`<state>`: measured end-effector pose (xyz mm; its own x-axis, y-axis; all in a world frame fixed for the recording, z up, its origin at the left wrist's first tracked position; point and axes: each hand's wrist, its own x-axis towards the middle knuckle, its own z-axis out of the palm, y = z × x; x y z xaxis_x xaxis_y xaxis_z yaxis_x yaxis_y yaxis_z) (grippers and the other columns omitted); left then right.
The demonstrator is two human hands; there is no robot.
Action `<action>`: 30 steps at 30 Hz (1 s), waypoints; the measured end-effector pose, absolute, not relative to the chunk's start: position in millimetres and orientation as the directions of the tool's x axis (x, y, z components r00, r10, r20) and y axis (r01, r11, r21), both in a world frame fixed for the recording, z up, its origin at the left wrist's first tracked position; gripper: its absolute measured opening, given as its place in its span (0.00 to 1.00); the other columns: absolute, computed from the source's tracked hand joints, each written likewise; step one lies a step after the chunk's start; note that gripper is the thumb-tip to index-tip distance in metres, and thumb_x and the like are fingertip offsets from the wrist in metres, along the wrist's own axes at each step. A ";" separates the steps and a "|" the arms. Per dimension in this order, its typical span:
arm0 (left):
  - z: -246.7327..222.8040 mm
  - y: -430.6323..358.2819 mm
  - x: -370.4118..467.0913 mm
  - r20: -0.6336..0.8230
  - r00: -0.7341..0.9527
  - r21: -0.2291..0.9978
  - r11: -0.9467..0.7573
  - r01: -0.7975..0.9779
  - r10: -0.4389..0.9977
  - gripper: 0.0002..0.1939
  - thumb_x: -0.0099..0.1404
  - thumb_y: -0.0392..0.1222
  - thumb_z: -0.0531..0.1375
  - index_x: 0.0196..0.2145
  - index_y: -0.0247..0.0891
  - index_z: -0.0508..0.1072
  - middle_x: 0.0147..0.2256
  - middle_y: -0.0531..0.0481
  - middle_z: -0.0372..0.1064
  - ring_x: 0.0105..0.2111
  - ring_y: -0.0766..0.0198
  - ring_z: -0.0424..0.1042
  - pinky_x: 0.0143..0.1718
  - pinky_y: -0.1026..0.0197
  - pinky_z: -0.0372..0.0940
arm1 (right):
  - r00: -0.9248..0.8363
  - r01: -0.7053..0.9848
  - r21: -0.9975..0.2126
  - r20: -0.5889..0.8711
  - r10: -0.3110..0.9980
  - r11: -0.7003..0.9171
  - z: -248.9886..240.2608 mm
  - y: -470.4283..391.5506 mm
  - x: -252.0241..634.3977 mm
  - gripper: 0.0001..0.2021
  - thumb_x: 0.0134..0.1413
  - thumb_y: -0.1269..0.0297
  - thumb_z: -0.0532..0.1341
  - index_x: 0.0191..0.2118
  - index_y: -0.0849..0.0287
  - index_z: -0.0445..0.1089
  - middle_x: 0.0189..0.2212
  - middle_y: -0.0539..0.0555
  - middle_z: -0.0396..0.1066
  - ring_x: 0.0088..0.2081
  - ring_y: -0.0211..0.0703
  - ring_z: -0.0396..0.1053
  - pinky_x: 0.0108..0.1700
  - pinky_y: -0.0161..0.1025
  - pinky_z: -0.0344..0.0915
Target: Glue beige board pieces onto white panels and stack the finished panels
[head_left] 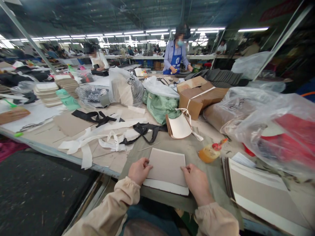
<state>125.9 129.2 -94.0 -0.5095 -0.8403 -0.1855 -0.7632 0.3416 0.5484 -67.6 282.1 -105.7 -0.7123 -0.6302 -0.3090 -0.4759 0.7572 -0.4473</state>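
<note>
A flat beige panel (167, 167) with a white strip along its near edge lies in front of me on a grey-green cloth (137, 164). My left hand (139, 170) pinches its left edge between thumb and fingers. At the right edge, my right hand (197, 182) grips the panel the same way. Just beyond the right hand stands a squat bottle of amber liquid (209, 154) with a red cap. A thin pointed stick (149, 146) lies past the panel's far left corner. Behind the panel sits a tied bundle of curved cream pieces (180, 127).
A stack of larger beige-and-white panels (263, 193) lies at the right edge. White strips (86, 144) and black strips (147, 131) are strewn to the left. Plastic bags (275, 121), a green sack (161, 105) and a cardboard box (200, 96) line the back. A person in a blue apron (176, 59) stands beyond.
</note>
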 end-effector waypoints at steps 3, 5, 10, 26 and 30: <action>-93.0 128.1 125.9 -0.199 -0.514 0.485 0.372 -0.792 -0.835 0.10 0.57 0.45 0.59 0.36 0.40 0.71 0.25 0.55 0.70 0.27 0.64 0.69 0.29 0.63 0.56 | -0.711 -0.483 -0.436 -0.311 -0.631 0.759 -104.9 280.4 -68.8 0.14 0.56 0.53 0.53 0.30 0.56 0.69 0.27 0.55 0.73 0.32 0.47 0.71 0.30 0.37 0.57; -92.9 126.6 125.2 -0.208 -0.511 0.463 0.377 -0.803 -0.834 0.10 0.57 0.46 0.58 0.36 0.40 0.70 0.25 0.55 0.71 0.28 0.64 0.70 0.29 0.64 0.56 | -0.711 -0.485 -0.429 -0.314 -0.630 0.762 -104.7 278.5 -69.4 0.13 0.56 0.55 0.54 0.30 0.57 0.69 0.27 0.55 0.73 0.32 0.46 0.71 0.31 0.37 0.57; -93.7 122.9 122.6 -0.232 -0.513 0.437 0.382 -0.814 -0.827 0.10 0.58 0.46 0.58 0.35 0.40 0.69 0.25 0.55 0.70 0.28 0.63 0.70 0.28 0.64 0.54 | -0.713 -0.483 -0.420 -0.320 -0.624 0.768 -104.9 274.1 -69.7 0.12 0.56 0.57 0.54 0.30 0.58 0.68 0.27 0.56 0.73 0.33 0.47 0.70 0.31 0.37 0.57; -99.2 123.4 119.1 -0.186 -0.512 0.461 0.386 -0.799 -0.839 0.10 0.58 0.43 0.59 0.36 0.39 0.64 0.24 0.56 0.69 0.28 0.62 0.70 0.28 0.64 0.54 | -0.682 -0.527 -0.359 -0.362 -0.636 0.770 -108.5 268.5 -75.4 0.13 0.57 0.58 0.52 0.30 0.60 0.68 0.27 0.59 0.72 0.32 0.49 0.70 0.30 0.39 0.58; -102.0 125.2 119.7 -0.160 -0.539 0.454 0.423 -0.784 -0.827 0.10 0.59 0.42 0.58 0.38 0.40 0.61 0.25 0.57 0.69 0.28 0.63 0.70 0.28 0.64 0.53 | -0.679 -0.525 -0.344 -0.382 -0.627 0.779 -109.9 267.6 -76.4 0.13 0.56 0.58 0.52 0.30 0.59 0.68 0.27 0.59 0.71 0.32 0.49 0.70 0.31 0.39 0.58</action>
